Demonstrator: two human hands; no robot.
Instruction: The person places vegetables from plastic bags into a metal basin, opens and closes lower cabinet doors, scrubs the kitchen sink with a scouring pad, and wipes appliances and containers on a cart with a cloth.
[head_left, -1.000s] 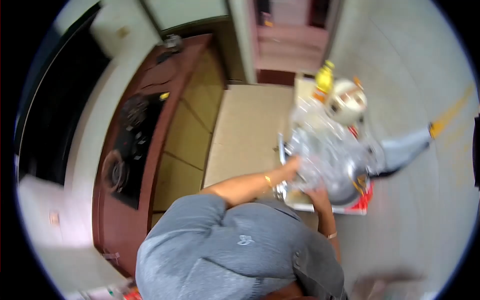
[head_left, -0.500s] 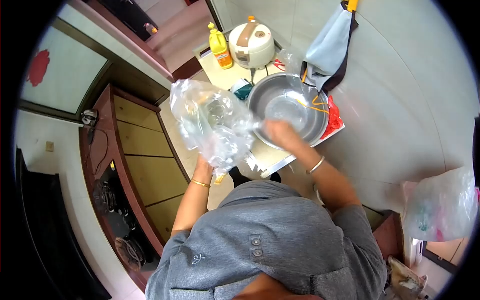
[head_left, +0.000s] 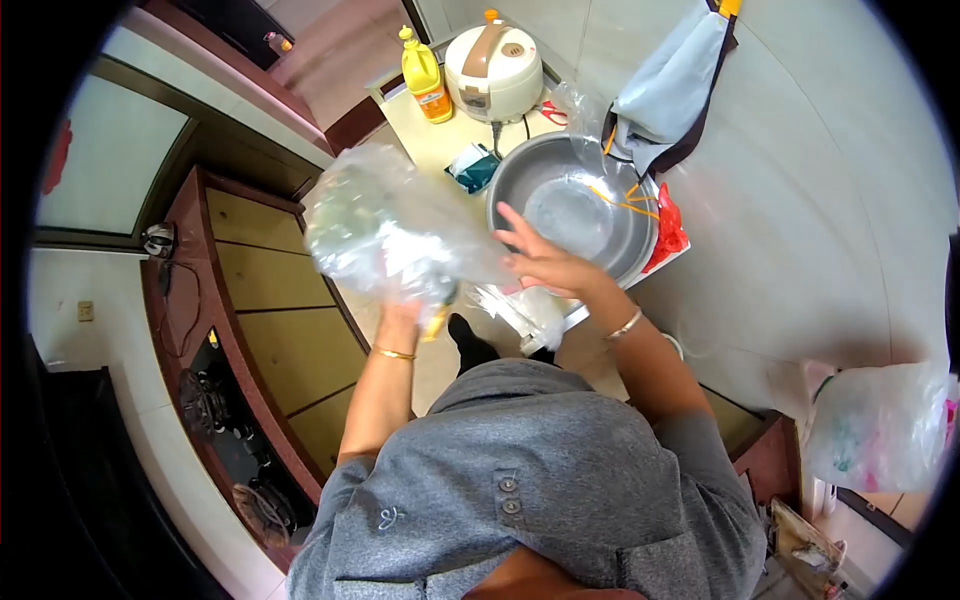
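From the head camera, looking down, the left hand (head_left: 400, 312) is closed around the bottom of a big, crinkly, see-through plastic bag (head_left: 385, 230) and holds it up in the air, over the floor and just left of the small table (head_left: 430, 140). The bag looks blurry, so I cannot tell what is inside it. The right hand (head_left: 545, 262) is open with its fingers spread wide. It holds nothing and sits at the near rim of the big round shiny metal bowl (head_left: 570, 205) on the table.

The bag looks very light and soft. It bends and folds easily, and it is smooth, so it could slip. It could tear if pulled hard. The best place to hold it is probably a bunched-up part, like the gathered end in the left hand now, or the open edge.

Behind the bowl stand a white rice cooker with a brown handle (head_left: 493, 68) and a yellow plastic oil bottle (head_left: 424, 70). A pale blue cloth (head_left: 672, 85) hangs on the wall.
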